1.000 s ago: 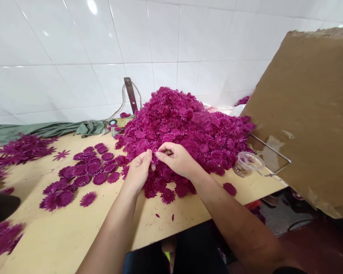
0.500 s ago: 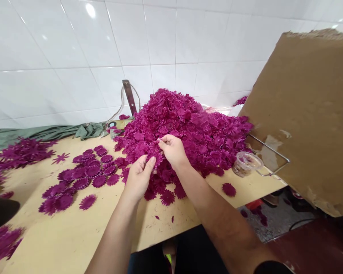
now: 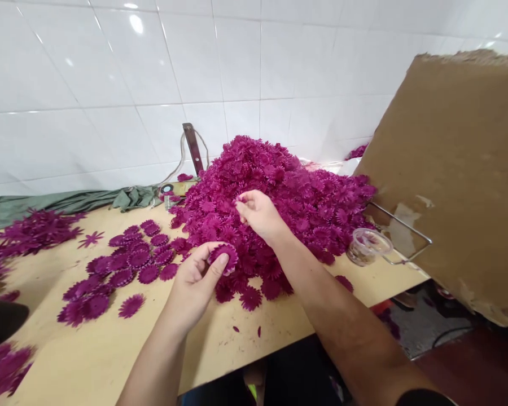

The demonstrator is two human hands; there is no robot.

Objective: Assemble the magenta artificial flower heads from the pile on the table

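My left hand pinches a round magenta artificial flower piece by its face, thumb on top, over the front left edge of a big heap of the same flower pieces. Above the middle of the heap, my right hand has its thumb and forefinger pressed together. A tiny magenta bit seems to show at those fingertips, too small to name. To the left of the heap, small stacks of round flower pieces lie on the pale tabletop.
Narrow-petalled cutouts are piled at the left, near a green cloth. A clear plastic tub and a bent metal wire stand by a leaning cardboard sheet on the right. White tiles line the back.
My hands have moved apart. The left has come down and toward me with the flower piece, now turned face up. My right hand has shifted slightly up and right.
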